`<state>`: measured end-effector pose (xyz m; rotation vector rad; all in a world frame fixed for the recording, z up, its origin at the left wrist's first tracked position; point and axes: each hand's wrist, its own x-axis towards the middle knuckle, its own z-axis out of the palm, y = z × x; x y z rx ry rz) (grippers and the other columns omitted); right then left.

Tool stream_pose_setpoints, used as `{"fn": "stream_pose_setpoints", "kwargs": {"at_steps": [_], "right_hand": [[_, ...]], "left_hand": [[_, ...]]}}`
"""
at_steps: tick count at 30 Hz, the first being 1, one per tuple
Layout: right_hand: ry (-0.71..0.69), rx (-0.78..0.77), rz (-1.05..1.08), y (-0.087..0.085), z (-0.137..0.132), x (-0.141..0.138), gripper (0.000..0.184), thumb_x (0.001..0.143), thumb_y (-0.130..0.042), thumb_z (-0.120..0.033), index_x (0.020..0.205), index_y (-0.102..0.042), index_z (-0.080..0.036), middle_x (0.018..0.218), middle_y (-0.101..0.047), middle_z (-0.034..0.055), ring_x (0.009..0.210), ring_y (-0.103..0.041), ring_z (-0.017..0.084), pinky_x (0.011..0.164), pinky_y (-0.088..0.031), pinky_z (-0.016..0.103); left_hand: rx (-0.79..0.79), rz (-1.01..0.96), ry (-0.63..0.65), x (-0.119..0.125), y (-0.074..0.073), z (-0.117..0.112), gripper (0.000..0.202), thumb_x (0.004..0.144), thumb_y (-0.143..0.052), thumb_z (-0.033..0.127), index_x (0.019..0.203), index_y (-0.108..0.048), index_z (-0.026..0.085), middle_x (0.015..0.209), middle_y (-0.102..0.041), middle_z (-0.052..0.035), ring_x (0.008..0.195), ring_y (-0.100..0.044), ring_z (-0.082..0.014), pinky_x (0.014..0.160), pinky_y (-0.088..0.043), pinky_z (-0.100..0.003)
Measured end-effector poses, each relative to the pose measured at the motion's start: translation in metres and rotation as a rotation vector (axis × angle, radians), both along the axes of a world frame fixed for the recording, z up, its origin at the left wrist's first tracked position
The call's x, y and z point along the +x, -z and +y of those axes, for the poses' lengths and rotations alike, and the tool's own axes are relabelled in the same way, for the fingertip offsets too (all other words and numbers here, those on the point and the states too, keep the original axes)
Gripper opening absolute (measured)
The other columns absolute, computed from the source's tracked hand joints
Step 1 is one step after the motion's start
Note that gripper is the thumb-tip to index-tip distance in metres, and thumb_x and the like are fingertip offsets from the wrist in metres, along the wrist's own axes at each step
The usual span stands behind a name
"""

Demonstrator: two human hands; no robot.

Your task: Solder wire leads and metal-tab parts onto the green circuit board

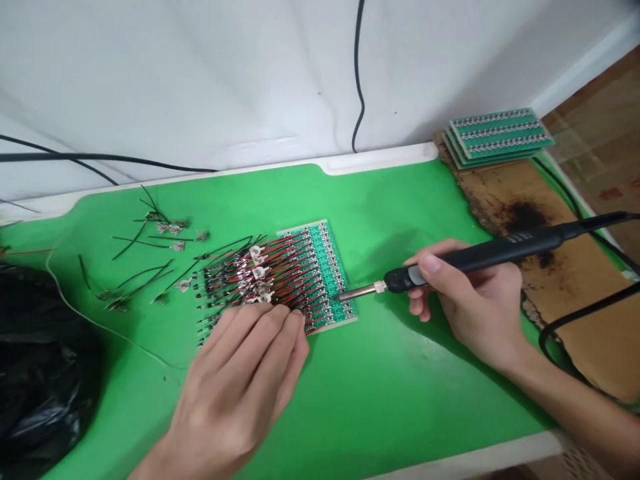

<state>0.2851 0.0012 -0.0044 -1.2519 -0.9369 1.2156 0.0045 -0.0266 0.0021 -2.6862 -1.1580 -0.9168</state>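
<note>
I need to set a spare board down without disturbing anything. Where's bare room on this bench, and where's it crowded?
The green mat is open between the circuit board and its back edge, and in front of the soldering iron, towards the front lip. It's crowded left of the board, where wire leads spread beneath the left hand.

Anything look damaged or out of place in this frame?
Yes. The brown board at the right end of the green mat has a dark scorched patch and ragged edges, so it looks burnt. Also, loose wires lie scattered left of the circuit board, unlike the neat rows attached to it.
</note>
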Motion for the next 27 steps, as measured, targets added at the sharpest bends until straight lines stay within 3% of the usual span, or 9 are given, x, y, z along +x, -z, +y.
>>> {"fn": "stream_pose_setpoints", "kwargs": {"at_steps": [27], "right_hand": [[0.005,-0.002,-0.02,-0.0019,0.0005,-0.0007,0.032,0.092,-0.097,-0.046,0.085,-0.084,-0.019,0.063,-0.074,0.0012,0.045,-0.068,0.013,0.038,-0.055,0.019]], "left_hand": [[0.004,0.04,0.003,0.001,-0.0027,-0.0005,0.027,0.093,-0.085,0.0,0.117,-0.074,0.005,0.105,-0.082,-0.0105,0.094,-0.075,-0.0245,0.091,-0.062,-0.045]]}}
